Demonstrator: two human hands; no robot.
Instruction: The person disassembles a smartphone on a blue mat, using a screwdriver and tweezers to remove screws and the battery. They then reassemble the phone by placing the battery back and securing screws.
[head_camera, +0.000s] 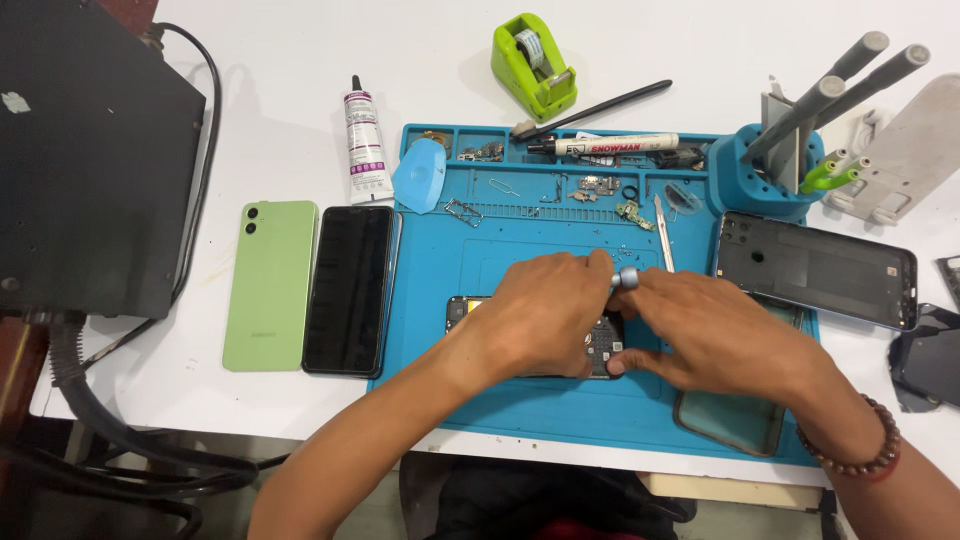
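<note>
I see my left hand (545, 315) and right hand (700, 335) meeting over an opened phone (600, 345) that lies on the blue mat (440, 300), mid-surface. The right grip is closed on a small grey screwdriver (628, 278), its cap pinched at the fingertips; the left hand lies curled over the phone and its thumb touches that cap. I cannot tell whether its grip closes on anything.

Left of the mat lie a black phone (348, 290) and a green phone (270, 285) side by side. Above them lies a white glue tube (364, 145) with a purple-banded label. A white marker (610, 147) with red lettering lies in the mat's top tray. A green tape dispenser (535, 65) stands behind it. A dark back cover (815, 270) lies right of my hands.
</note>
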